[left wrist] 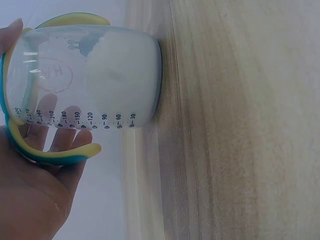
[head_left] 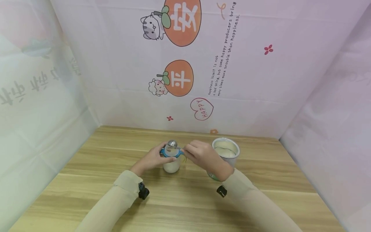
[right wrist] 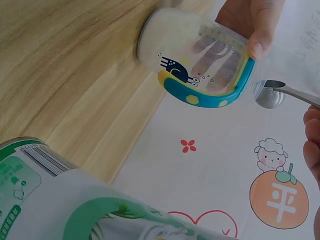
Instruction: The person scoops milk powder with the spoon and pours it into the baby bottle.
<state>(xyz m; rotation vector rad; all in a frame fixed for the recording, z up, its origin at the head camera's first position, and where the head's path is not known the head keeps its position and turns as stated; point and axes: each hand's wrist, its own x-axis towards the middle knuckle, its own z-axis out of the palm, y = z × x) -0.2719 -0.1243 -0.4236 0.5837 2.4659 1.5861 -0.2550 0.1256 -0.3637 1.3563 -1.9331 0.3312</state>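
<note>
A clear baby bottle (head_left: 171,167) stands upright on the table, with white contents in its lower part. Blue-and-yellow handles (right wrist: 200,100) curve down its sides, and a measuring scale shows in the left wrist view. My left hand (head_left: 153,159) grips the bottle near its collar, thumb in front and fingers behind. Pinched by its handle in my right hand (head_left: 203,156) is a metal measuring spoon (right wrist: 272,100). Its round bowl sits at the bottle's mouth; in the right wrist view the bowl looks dark inside.
Right of the bottle, beneath my right forearm, stands an open can (head_left: 229,157) of pale powder, its green-and-white label (right wrist: 100,200) large in the right wrist view. Printed cloth walls (head_left: 246,106) enclose the wooden table (head_left: 179,206) at the back and both sides.
</note>
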